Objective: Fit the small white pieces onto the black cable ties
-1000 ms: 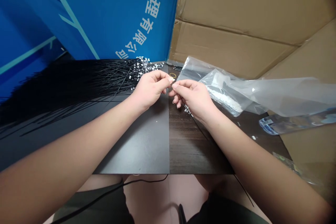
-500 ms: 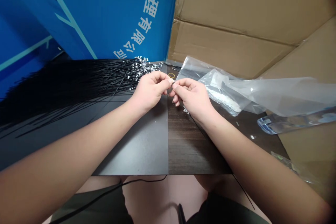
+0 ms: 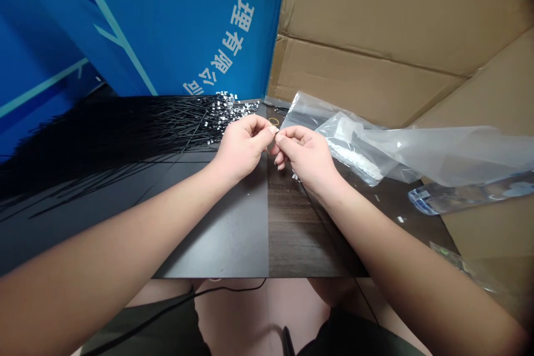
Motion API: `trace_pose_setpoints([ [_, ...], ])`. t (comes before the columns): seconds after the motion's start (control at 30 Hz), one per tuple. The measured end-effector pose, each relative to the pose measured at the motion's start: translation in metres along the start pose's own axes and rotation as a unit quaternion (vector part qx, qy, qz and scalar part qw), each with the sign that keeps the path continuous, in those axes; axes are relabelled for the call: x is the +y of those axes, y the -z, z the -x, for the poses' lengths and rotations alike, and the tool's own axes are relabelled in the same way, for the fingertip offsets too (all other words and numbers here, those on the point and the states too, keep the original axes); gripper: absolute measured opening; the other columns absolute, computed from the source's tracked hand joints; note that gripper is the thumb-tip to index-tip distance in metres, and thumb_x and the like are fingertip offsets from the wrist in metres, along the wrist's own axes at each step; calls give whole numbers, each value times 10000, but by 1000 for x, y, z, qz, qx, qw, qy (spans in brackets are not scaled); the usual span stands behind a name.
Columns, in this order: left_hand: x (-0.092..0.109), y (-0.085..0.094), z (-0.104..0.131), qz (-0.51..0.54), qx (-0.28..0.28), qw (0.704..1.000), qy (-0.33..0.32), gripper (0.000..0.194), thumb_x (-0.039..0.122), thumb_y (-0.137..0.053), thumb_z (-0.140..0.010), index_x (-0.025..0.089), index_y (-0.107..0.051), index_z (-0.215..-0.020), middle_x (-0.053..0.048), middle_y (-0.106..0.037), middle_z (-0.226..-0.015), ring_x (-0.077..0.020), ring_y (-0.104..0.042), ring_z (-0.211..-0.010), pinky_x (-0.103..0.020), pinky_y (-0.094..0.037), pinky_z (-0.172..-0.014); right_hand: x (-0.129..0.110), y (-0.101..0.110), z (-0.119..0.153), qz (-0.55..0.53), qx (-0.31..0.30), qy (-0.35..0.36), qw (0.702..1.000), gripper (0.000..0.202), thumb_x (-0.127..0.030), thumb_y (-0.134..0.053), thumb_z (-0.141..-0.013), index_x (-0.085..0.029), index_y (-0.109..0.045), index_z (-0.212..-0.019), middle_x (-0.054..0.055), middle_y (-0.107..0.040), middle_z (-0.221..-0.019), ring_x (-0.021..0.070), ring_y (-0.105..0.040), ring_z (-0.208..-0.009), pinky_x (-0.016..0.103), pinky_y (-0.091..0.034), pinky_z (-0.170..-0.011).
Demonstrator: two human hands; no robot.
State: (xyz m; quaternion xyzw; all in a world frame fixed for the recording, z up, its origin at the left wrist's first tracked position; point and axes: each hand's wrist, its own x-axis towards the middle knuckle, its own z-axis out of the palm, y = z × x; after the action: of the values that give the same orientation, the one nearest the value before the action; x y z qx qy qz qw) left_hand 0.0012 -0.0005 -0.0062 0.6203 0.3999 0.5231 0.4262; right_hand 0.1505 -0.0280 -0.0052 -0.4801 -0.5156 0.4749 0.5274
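Note:
Over the middle of the table, my left hand pinches a small white connector between thumb and forefinger. My right hand meets it fingertip to fingertip, closed on the end of a thin black wire. That wire trails under my right forearm and hangs past the front edge of the table. How far the wire end sits in the connector is hidden by my fingers. Just behind the fingertips lies a yellow rubber band. A few loose white connectors lie beside my right hand.
A thick bundle of black wires, many tipped with white connectors, spreads over the left side. Clear plastic bags, one holding white pieces, lie at right. A blue panel and cardboard stand behind the table.
The hanging end of the wire has swung left below the table edge. Both hands keep their pinch at nearly the same place; the view has shifted slightly.

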Motion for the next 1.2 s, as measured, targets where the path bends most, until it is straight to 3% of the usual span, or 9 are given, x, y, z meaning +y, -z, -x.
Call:
trace_pose_setpoints([
  [0.43, 1, -2, 2, 15, -7, 1000, -1, 150, 267, -741, -849, 191, -654, -754, 3, -654, -686, -134, -587, -658, -280, -472, -665, -2, 0, 3, 2, -5, 4, 1000, 132, -264, -722, -902, -192, -664, -808, -6, -687, -671, 88, -602, -528, 219, -523, -486],
  [0.6, -2, 4, -6, 84, -16, 996, 38, 156, 252, -770, -797, 187, -658, -710, 6, -646, -669, -107, -552, -596, -270, -451, -628, -1, 8, -4, 8, -37, 10, 999, 194, -362, -738, -923, -175, -711, -878, 37, -746, -787, 125, -685, -624, 279, -606, -592],
  [0.77, -5, 10, -12, 88, -68, 991, 73, 198, 271, -791, -768, 180, -651, -662, -5, -636, -665, -97, -529, -567, -264, -419, -591, 5, 26, -14, 109, -28, 122, 986, 215, -366, -736, -936, -234, -778, -1100, 25, -794, -941, 164, -724, -787, 349, -616, -781],
  [0.9, -6, 10, -10, 88, -90, 989, 80, 181, 263, -791, -759, 177, -661, -668, -9, -630, -669, -96, -522, -569, -262, -409, -582, 4, 33, -14, 230, -30, 212, 949, 132, -301, -715, -950, -286, -829, -1015, 10, -813, -1023, 210, -725, -977, 391, -553, -949],
  [1.2, -4, 3, -7, 169, -89, 972, 134, 187, 283, -781, -838, 159, -677, -743, -16, -649, -731, -86, -538, -562, -245, -400, -554, 7, 31, -14, 284, -9, 264, 922, 150, -305, -621, -1015, -246, -757, -998, 27, -788, -1020, 204, -697, -934, 375, -524, -906],
])
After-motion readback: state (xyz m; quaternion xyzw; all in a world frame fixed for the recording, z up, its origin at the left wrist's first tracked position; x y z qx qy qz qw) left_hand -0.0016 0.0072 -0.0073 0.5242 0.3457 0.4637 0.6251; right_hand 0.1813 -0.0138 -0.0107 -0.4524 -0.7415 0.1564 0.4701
